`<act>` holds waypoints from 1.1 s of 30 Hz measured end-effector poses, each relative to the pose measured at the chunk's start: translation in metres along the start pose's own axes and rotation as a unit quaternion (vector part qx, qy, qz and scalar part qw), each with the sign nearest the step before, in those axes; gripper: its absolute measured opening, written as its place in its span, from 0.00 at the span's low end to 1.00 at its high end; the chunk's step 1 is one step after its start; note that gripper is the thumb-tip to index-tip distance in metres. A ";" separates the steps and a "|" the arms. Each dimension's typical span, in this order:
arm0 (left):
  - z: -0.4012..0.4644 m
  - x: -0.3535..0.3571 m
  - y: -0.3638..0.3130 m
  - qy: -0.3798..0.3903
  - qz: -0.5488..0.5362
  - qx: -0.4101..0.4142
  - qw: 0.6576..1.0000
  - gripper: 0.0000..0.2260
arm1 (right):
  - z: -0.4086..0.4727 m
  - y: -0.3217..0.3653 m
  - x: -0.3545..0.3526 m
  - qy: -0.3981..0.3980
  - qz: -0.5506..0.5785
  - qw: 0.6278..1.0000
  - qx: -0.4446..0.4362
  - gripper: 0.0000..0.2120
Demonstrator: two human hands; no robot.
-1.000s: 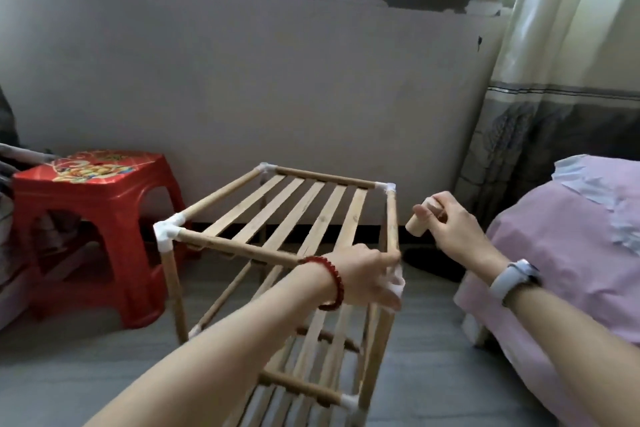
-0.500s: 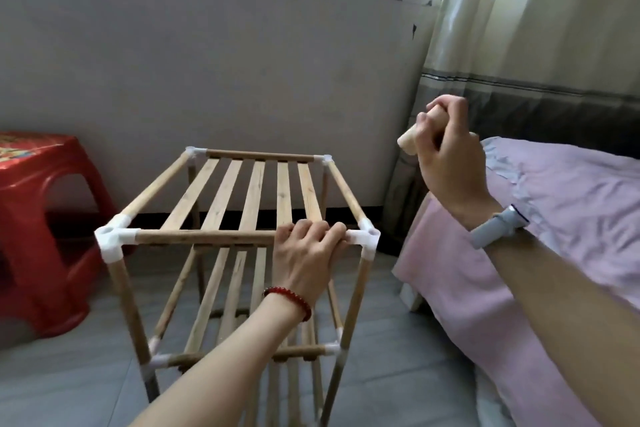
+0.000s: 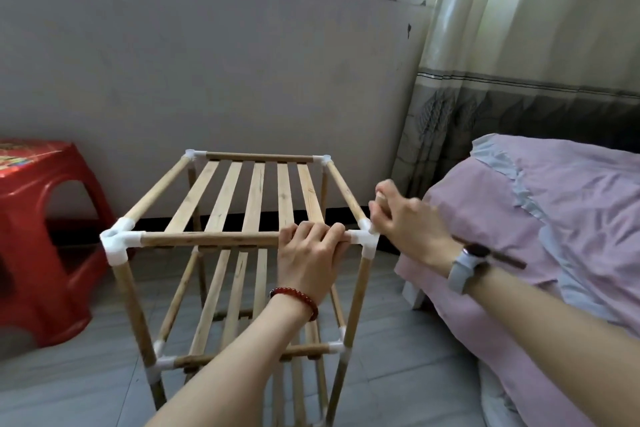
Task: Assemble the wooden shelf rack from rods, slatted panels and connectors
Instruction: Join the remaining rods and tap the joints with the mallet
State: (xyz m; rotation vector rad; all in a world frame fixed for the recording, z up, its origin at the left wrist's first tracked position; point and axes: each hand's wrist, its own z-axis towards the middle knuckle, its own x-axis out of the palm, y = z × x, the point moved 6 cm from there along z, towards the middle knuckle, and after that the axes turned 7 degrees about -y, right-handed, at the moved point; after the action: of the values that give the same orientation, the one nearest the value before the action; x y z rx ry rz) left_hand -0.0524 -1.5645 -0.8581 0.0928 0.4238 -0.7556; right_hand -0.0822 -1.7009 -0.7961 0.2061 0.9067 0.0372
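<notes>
We note rack [image 3: 242, 253] upright on floor beside bed [image 3: 554, 218]. Left hand [image 3: 308, 253] grips front top rod [image 3: 207, 238]. Right hand [image 3: 401, 218] curled round short peg at corner connector [image 3: 363, 240]. Risk, we judge: off-axis blow splits connector, loosens joints.

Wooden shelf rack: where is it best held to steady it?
Grip the front top wooden rod from above, near the white plastic corner connector, as the left hand does: round, horizontal, bare, so fingers wrap it. The right hand works beside that corner.
</notes>
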 end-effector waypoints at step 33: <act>-0.013 -0.102 0.137 0.203 0.096 -0.047 0.973 0.10 | 0.040 0.041 0.090 0.005 0.218 0.971 0.095 0.12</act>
State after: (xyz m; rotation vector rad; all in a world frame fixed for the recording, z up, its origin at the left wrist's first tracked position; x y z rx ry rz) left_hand -0.0292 -1.3955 -0.8376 0.1992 0.8266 -0.5219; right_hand 0.0070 -1.6569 -0.8338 0.5823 0.8617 0.3613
